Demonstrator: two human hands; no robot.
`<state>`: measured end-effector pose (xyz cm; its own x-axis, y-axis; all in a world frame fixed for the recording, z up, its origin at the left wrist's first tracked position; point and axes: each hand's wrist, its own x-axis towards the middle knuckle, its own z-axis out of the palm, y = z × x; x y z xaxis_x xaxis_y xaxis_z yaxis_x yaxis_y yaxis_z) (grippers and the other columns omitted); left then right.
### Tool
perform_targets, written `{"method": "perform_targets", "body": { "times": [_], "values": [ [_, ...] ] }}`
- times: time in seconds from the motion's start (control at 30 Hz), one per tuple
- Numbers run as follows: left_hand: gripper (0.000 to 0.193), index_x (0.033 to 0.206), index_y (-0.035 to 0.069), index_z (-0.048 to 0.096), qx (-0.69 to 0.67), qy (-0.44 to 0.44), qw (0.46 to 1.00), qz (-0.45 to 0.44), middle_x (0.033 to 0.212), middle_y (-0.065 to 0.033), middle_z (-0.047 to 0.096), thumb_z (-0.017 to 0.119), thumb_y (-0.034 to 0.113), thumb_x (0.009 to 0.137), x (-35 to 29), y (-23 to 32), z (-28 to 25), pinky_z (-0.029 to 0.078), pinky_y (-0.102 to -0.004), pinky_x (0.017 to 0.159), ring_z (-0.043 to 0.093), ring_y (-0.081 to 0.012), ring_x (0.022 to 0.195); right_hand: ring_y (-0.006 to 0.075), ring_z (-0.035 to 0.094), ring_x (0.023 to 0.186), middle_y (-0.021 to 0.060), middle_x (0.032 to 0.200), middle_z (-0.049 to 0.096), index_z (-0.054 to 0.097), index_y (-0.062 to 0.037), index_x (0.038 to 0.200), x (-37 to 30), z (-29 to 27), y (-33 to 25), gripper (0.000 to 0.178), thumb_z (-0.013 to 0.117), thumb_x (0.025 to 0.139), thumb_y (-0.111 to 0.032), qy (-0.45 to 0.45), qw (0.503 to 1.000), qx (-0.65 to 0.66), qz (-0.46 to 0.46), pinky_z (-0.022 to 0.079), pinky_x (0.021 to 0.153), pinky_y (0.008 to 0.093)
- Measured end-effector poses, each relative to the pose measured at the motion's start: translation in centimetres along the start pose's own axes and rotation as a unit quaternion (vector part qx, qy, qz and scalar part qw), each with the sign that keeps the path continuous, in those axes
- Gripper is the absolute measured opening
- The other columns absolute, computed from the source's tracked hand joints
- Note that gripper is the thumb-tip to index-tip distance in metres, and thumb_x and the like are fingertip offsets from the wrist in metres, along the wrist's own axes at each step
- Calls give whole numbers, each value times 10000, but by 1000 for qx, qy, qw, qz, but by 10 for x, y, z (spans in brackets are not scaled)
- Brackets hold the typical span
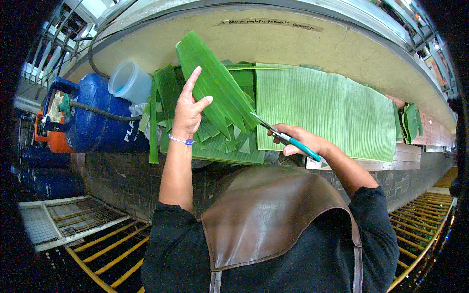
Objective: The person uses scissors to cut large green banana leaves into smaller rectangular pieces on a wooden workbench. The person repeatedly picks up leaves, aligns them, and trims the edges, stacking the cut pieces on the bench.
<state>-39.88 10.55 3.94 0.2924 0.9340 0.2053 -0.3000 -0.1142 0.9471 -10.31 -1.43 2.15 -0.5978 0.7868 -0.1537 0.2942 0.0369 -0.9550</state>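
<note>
My left hand point(187, 113) holds up a long piece of green banana leaf point(212, 80), the thumb on its near face and a finger along its edge. The leaf's lower end is cut into jagged points. My right hand point(305, 139) grips scissors point(304, 147) with teal-and-grey handles, their blades at the leaf's lower right corner. Whether the blades are apart is hard to make out. Below the held leaf lie several cut leaf pieces point(215, 149), partly hidden by it. A broad, flat sheet of banana leaf point(325, 110) spreads to the right, behind my right hand.
A blue gas cylinder point(100, 117) with a black hose point(102, 112) stands at the left, near a translucent plastic bucket point(129, 80). A cream wall point(293, 44) runs behind the leaves. Folded leaves point(411, 123) sit at the far right. Yellow railings point(115, 260) flank me.
</note>
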Motion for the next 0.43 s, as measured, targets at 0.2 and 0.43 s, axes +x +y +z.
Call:
{"method": "perform_targets", "body": {
  "times": [0.2,0.43],
  "values": [
    [764,1412,51,345,59,-7,998,6,1459,-107,325,558,-177,714,-1,7,4,333,-305,1059,378,-192,1294,216,530,937,97,977,542,469,-24,1218,2,1,-2,910,622,671,-735,-12,1000,-26,13,443,831,353],
    [792,1420,32,319,51,-7,998,-28,1477,-95,302,577,-157,695,-3,12,3,257,-318,1103,293,-195,1354,219,540,939,115,990,552,467,-27,1228,6,7,-2,888,618,692,-719,-3,999,-41,6,452,825,356]
  ]
}}
